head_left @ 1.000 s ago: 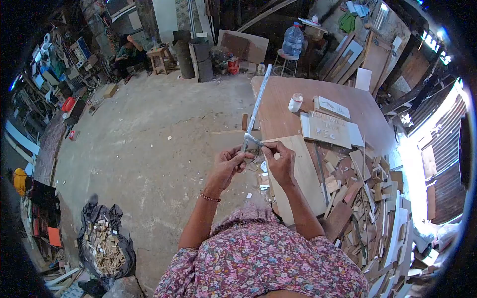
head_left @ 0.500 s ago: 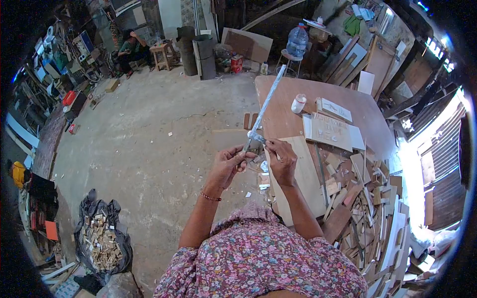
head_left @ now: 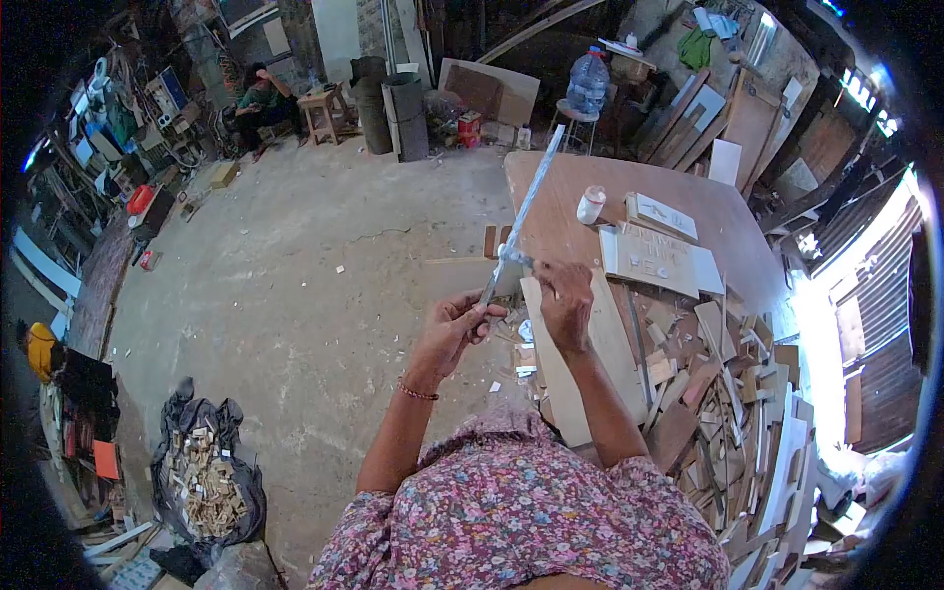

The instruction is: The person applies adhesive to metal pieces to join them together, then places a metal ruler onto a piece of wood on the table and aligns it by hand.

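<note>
My left hand (head_left: 454, 334) is closed around the lower end of a long thin strip (head_left: 534, 192) with a streaky whitish surface. The strip tilts up and away, its far end over the table's left edge. In my right hand (head_left: 567, 307), the closed fingers hold a small tool (head_left: 518, 258) that looks like a brush. Its whitish head touches the strip a little above my left hand. The tool's handle is mostly hidden by my fingers.
A brown table (head_left: 551, 182) carries a white jar (head_left: 591, 205) and boards with raised letters (head_left: 649, 261). Wood offcuts (head_left: 718, 393) lie piled at the right. On the floor at left sits a black bag of wood scraps (head_left: 208, 482). A person (head_left: 264, 103) sits far back.
My right hand has moved slightly up and away, and the tool's head has slid higher along the strip. My left hand and the strip are nearly still.
</note>
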`<control>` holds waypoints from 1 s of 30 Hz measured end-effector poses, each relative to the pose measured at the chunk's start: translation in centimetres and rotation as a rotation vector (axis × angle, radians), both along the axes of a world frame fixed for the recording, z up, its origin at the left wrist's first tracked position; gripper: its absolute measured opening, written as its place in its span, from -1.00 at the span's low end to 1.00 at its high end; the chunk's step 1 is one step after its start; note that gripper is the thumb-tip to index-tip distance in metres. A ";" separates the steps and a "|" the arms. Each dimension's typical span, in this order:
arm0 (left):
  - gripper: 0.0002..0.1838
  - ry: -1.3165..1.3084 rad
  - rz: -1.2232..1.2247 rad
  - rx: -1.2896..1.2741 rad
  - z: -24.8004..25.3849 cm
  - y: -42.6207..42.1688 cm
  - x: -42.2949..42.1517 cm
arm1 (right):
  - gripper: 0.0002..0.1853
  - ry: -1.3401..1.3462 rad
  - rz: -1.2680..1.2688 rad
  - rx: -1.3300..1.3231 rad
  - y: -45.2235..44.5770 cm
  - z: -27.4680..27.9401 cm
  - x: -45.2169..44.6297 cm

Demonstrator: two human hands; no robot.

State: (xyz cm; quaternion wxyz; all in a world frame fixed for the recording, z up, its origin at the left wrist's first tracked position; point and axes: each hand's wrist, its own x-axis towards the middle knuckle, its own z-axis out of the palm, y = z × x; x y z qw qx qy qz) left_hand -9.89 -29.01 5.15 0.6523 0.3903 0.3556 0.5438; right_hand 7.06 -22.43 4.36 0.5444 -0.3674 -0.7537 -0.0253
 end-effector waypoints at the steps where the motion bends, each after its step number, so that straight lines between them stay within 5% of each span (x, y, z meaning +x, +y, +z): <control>1: -0.71 0.002 -0.002 0.000 0.1 -0.1 0.1 | -0.77 -0.001 -0.015 0.008 0.7 0.2 0.1; 9: -0.71 0.001 0.051 0.005 -0.1 0.1 -0.3 | -0.85 -0.155 0.076 -0.103 -2.1 1.5 -0.7; 13: -0.68 -0.027 0.011 0.002 -0.2 0.0 -0.2 | -0.92 0.050 -0.040 -0.220 -0.9 2.2 -0.9; 21: -0.72 -0.421 -0.102 -0.123 0.2 -0.2 0.0 | -0.94 0.185 -0.151 -0.234 2.9 -0.4 -0.6; 30: -0.69 -0.180 0.000 -0.151 0.3 -0.1 0.0 | -0.93 0.008 -0.072 -0.132 -2.0 -1.2 -2.3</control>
